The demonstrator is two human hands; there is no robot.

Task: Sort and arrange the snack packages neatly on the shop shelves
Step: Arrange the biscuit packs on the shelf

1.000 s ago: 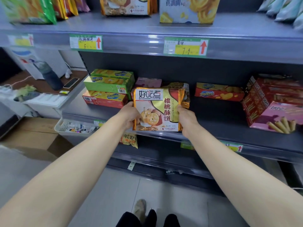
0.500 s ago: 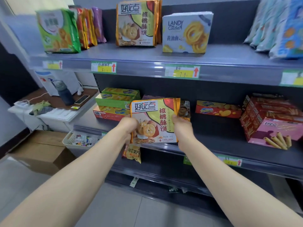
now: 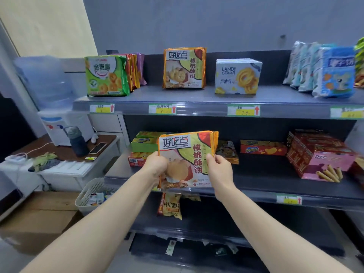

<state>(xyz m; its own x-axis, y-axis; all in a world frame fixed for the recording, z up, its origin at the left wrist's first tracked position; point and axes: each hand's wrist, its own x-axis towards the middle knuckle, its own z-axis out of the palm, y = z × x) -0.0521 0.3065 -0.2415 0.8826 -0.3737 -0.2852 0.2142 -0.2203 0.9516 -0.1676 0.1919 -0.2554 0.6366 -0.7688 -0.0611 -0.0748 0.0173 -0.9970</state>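
— Several odds and ends sit off to the left, don't they?

— Yes. A water dispenser [image 3: 65,127] stands on a brown worktop [image 3: 49,148], with a dark bottle [image 3: 77,142] and a phone [image 3: 97,148] just beside it. Nearer, a white basket [image 3: 88,192] and a cardboard box [image 3: 39,213] are down on the floor [image 3: 11,259].

— And the top shelf [image 3: 197,99]?

— From the left: green biscuit packs [image 3: 105,75] standing upright, then orange packs [image 3: 184,68], a white biscuit box [image 3: 237,76], and blue-and-white packs [image 3: 334,72] at the far right.

— Where is the one being sorted?

— An orange biscuit pack [image 3: 187,154] of the same print is held upright in front of the middle shelf [image 3: 266,184]. Its bottom edge is level with the shelf's front lip; whether it touches, I cannot tell. Layered edges show at its top right corner, too close together to count.

— How is it held?

— The left hand [image 3: 156,166] grips the left edge, fingers [image 3: 162,164] curled round it. The right hand [image 3: 220,166] pinches the right edge, thumb on the front face.

— What lies around it?

— Green boxes [image 3: 143,142] are stacked just behind it to the left. To its right are a red box [image 3: 263,147] lying flat, then a pink box [image 3: 327,164]. Below the pack, a crisp bag [image 3: 170,205] stands on the lower shelf [image 3: 216,223].
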